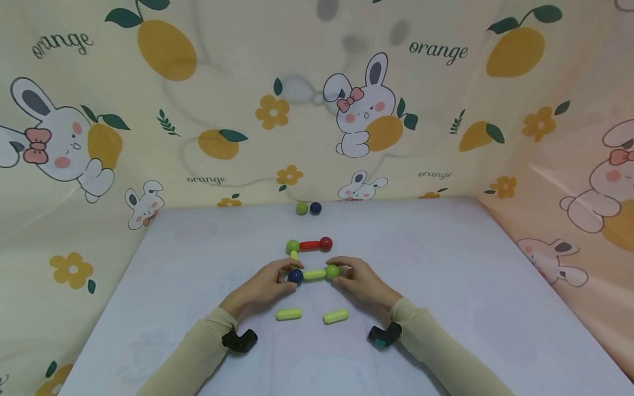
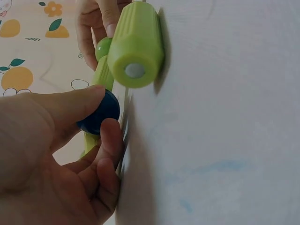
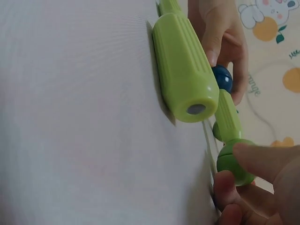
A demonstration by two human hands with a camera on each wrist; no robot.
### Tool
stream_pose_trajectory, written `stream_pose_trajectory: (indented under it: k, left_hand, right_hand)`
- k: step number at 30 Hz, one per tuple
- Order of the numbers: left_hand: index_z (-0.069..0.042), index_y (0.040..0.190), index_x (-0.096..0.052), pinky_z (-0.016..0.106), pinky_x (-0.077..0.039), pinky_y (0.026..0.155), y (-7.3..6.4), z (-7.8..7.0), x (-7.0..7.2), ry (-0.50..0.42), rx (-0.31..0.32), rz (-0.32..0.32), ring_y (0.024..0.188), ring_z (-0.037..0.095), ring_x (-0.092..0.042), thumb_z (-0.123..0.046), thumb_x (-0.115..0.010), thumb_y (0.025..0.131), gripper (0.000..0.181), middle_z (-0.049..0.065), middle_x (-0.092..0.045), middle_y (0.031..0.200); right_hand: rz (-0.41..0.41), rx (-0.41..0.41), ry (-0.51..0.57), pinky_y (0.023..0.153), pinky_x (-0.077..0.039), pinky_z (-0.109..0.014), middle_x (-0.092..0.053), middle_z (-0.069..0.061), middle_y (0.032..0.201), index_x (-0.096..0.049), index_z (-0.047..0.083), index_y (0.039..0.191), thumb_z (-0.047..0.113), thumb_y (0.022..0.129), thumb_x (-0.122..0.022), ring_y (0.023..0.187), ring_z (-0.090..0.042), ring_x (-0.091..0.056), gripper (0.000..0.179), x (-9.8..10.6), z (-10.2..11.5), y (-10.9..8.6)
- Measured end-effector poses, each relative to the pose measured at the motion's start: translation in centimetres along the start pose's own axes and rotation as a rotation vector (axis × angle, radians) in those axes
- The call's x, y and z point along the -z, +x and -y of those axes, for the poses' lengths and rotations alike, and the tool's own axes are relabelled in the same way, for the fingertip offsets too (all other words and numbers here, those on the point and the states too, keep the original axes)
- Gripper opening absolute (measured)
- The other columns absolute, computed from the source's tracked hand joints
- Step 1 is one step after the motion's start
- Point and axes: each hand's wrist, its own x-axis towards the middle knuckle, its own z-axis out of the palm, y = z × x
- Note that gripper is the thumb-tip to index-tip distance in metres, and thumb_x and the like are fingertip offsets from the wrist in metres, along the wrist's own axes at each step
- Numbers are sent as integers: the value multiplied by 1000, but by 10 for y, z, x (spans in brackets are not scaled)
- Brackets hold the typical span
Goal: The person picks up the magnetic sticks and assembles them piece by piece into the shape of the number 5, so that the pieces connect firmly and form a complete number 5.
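My left hand [image 1: 267, 281] pinches a dark blue ball [image 1: 295, 276] between thumb and fingers. From that ball a light green rod [image 1: 314, 275] runs right to a green ball [image 1: 332, 271], which my right hand [image 1: 364, 280] pinches. Another light green rod [image 1: 294, 255] leads back from the blue ball, partly behind the left fingers, to a second green ball [image 1: 293, 246]. A red rod [image 1: 310, 245] joins that one to a red ball [image 1: 326, 243]. In the right wrist view, thumb and fingertips grip the green ball [image 3: 232, 164] at the rod's end.
Two loose light green rods, a left one [image 1: 289, 314] and a right one [image 1: 335, 316], lie on the white table in front of the hands; a metal disc [image 2: 135, 70] shows in one end. At the back edge sit a green ball [image 1: 301, 208] and a navy ball [image 1: 315, 208].
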Motion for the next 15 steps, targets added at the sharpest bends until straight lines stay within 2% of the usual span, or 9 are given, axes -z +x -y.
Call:
stream_pose_trajectory:
  k: [6, 11, 15]
  left_hand:
    - [-19, 135, -59, 27, -44, 69, 2, 2, 1, -4, 17, -9, 76, 16, -51, -13, -70, 95, 42, 11, -61, 126]
    - [-17, 134, -59, 27, -44, 70, 3, 5, 1, -14, 3, -2, 76, 15, -51, -14, -70, 95, 42, 11, -61, 125]
    - [-15, 134, -58, 28, -44, 71, 3, 6, 1, -20, -18, 5, 77, 15, -52, -15, -70, 95, 41, 13, -62, 125]
  right_hand:
    - [33, 3, 28, 67, -54, -26, -57, -8, 144, -55, 15, 143, 18, 97, -69, 84, -17, -63, 48, 3, 4, 0]
    - [26, -35, 22, 73, -55, -31, -56, -6, 146, -52, 19, 145, 24, 99, -66, 89, -15, -67, 49, 11, 7, -6]
    - [-20, 13, -25, 77, -52, -31, -59, -9, 144, -54, 14, 143, 21, 99, -66, 91, -15, -68, 46, 20, 9, -15]
